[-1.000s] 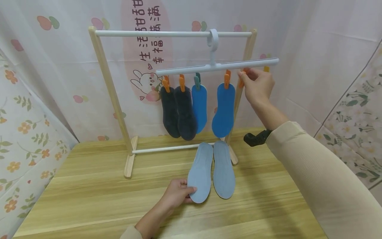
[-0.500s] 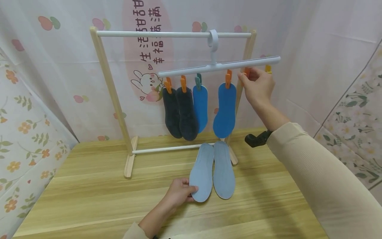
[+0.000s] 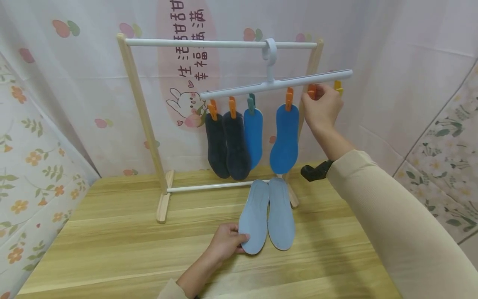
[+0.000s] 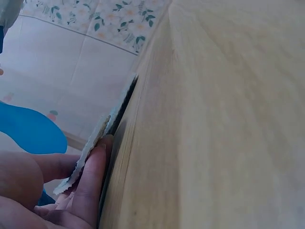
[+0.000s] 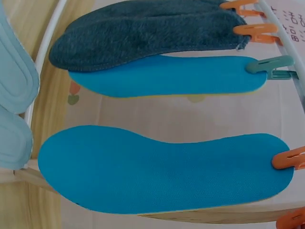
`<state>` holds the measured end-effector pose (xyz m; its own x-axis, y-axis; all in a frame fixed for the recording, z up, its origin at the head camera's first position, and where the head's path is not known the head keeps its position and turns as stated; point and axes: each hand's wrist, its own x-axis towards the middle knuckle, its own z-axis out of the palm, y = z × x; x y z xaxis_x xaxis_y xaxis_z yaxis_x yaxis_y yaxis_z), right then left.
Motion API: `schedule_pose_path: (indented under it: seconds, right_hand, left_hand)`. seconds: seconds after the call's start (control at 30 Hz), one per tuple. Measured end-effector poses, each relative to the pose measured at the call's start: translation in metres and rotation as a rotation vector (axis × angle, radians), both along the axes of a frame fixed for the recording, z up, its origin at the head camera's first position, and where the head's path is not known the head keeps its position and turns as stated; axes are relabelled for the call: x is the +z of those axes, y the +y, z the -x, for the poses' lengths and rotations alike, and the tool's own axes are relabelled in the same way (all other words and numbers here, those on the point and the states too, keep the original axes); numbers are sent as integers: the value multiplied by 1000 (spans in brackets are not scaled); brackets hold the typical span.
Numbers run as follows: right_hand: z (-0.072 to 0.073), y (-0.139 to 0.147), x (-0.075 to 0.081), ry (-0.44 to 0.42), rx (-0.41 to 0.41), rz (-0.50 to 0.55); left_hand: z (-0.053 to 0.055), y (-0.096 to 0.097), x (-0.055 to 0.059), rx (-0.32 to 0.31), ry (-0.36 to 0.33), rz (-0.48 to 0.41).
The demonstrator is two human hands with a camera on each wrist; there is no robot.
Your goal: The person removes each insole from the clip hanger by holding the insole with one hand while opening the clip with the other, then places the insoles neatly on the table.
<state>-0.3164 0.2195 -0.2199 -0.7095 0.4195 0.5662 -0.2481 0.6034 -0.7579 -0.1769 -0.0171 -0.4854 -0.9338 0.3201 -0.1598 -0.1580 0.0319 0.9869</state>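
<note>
My left hand (image 3: 225, 241) pinches the near end of a light grey insole (image 3: 254, 220), thumb on top and fingers beneath. In the left wrist view, the insole's edge (image 4: 88, 155) is lifted slightly off the table. A second grey insole (image 3: 281, 220) lies close on its right. My right hand (image 3: 322, 106) pinches an orange clothespin (image 3: 312, 89) under the right part of a white hanger (image 3: 239, 90). The hanger tilts, right end higher. From its other clothespins hang two dark fuzzy insoles (image 3: 237, 145) and two blue insoles (image 5: 167, 171). The right wrist view hides my right hand.
The hanger hooks over the top bar (image 3: 194, 43) of a wooden rack (image 3: 143, 112). A yellow clothespin (image 3: 338, 86) is at the hanger's right end. The rack stands on a wooden table (image 3: 112, 249), with patterned curtains (image 3: 93, 95) behind and at the sides.
The hanger has tilted a little more, its right end rising, and the hung insoles sway slightly. My left hand has shifted its grey insole slightly right. My right hand stays at the clothespin.
</note>
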Motion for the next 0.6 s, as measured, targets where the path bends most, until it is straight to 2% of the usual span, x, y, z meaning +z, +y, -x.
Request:
schedule_pose_path:
  seconds: [0.4,0.6]
  right_hand:
    - [8,2,-3,32,-39,-107]
    - [11,7,-1,10,-69,-179]
  left_hand:
    - [-2,4,-2,23,34,9]
    - [-2,6,-3,31,32,12]
